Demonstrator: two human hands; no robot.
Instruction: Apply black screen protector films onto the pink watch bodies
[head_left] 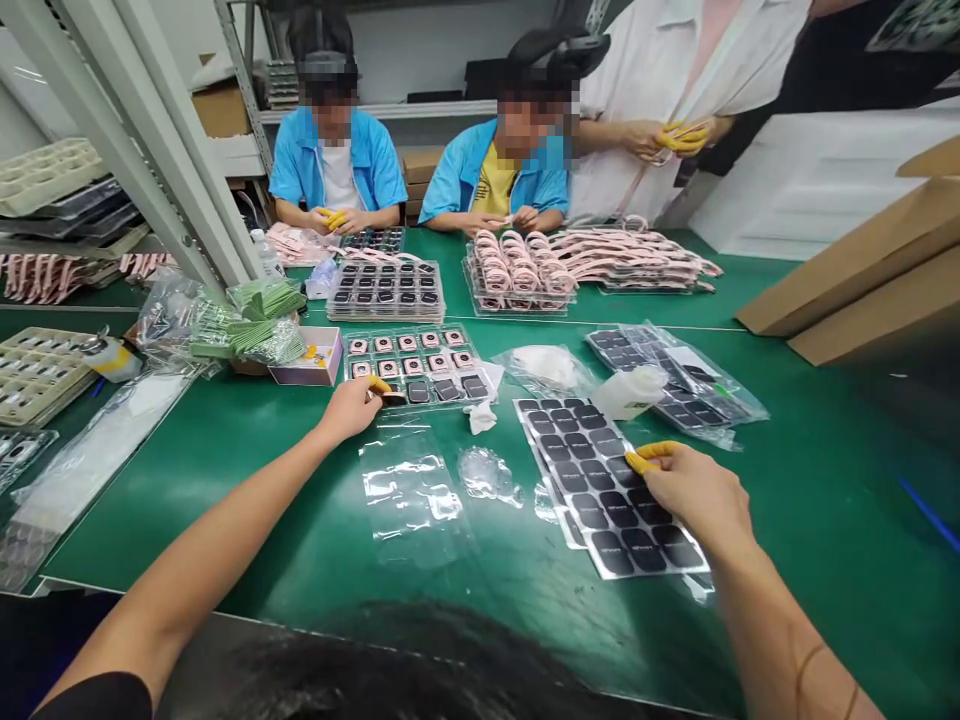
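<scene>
My left hand [351, 408] pinches a small dark rounded-square piece [393, 398] at the near left corner of a clear plastic tray [491, 385]. Pink-rimmed square pieces [407, 343] fill the tray's back rows, and plain black ones [446, 390] lie along its front row. On the right, my right hand [697, 490], with yellow finger covers, has its fingertips closed at the right edge of a white sheet of black rounded-square stickers [587, 478]. Another sheet lies partly under it. Between my hands are a flat clear plastic bag [409, 495] and crumpled clear film [487, 475].
A white bottle [630, 392] lies behind the sticker sheet, near bagged black sheets [675, 375]. Stacked trays [386, 290] and pink straps [630, 255] stand farther back. Co-workers [337, 160] are across the table. Cardboard [862, 270] juts in at right; a metal post [165, 150] rises at left.
</scene>
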